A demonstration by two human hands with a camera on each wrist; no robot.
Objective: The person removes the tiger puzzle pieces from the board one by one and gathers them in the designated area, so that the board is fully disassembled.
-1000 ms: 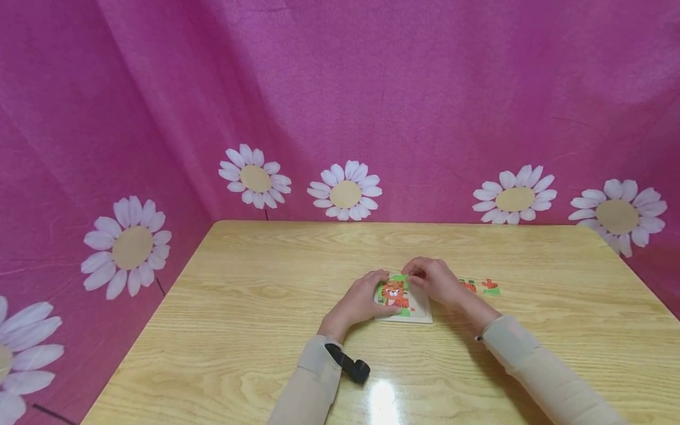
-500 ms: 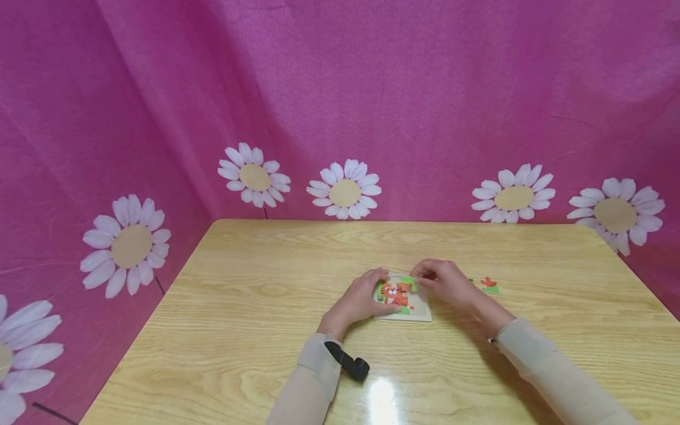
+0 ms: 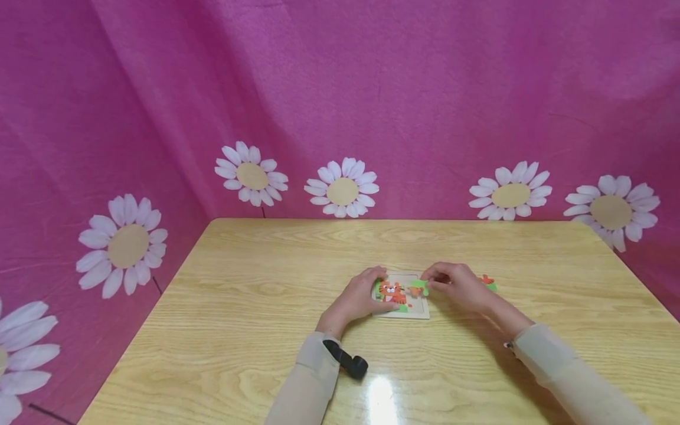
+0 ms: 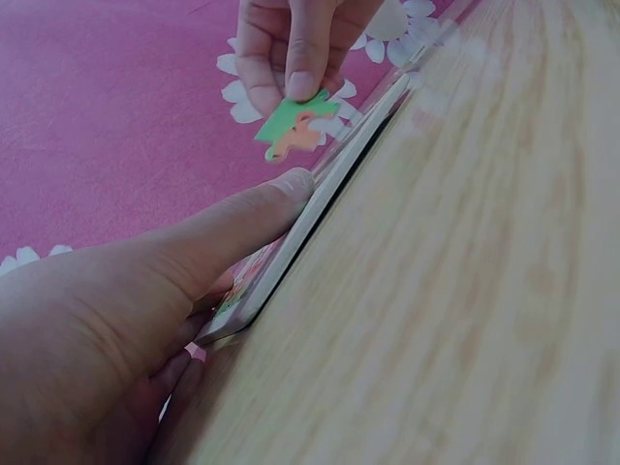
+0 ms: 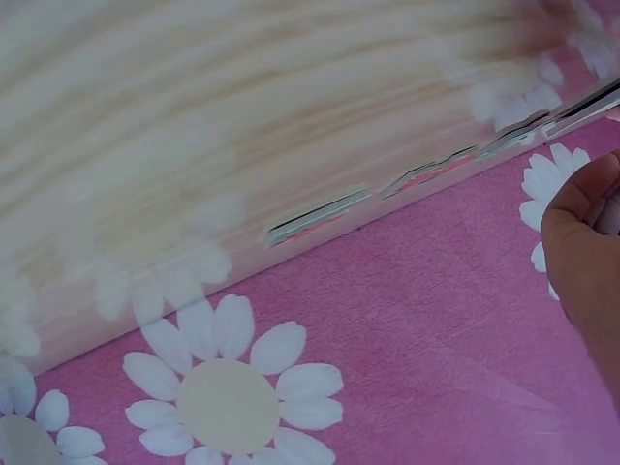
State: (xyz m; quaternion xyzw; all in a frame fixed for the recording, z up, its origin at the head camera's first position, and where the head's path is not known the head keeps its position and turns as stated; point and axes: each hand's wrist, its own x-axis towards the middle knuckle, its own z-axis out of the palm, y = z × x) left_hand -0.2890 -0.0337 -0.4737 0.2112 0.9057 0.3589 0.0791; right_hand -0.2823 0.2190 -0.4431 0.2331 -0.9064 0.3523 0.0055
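Note:
A small jigsaw board (image 3: 418,307) with a pale tray lies on the table, a tiger's face (image 3: 391,290) assembled in its left part. My left hand (image 3: 363,293) grips the board from the left, thumb along the near edge and fingers at the far edge. Between thumb and fingertips, my right hand (image 3: 461,287) pinches a green and orange puzzle piece (image 4: 291,126). That piece is raised over the board's right side, tilted in the left wrist view. At the right border of the right wrist view, my right hand (image 5: 586,242) shows only in part.
Loose puzzle pieces (image 3: 488,283) lie on the table right of the board, partly behind my right hand; the right wrist view shows several pieces (image 5: 320,215) edge-on. A wooden table (image 3: 255,307) meets a pink curtain (image 3: 425,106) with daisies. A black wrist camera (image 3: 353,363) sticks out from my left sleeve.
My right hand has moved right, lifting the green and orange piece away from the tiger picture and baring the tray at the upper right. My left hand keeps its grip on the board.

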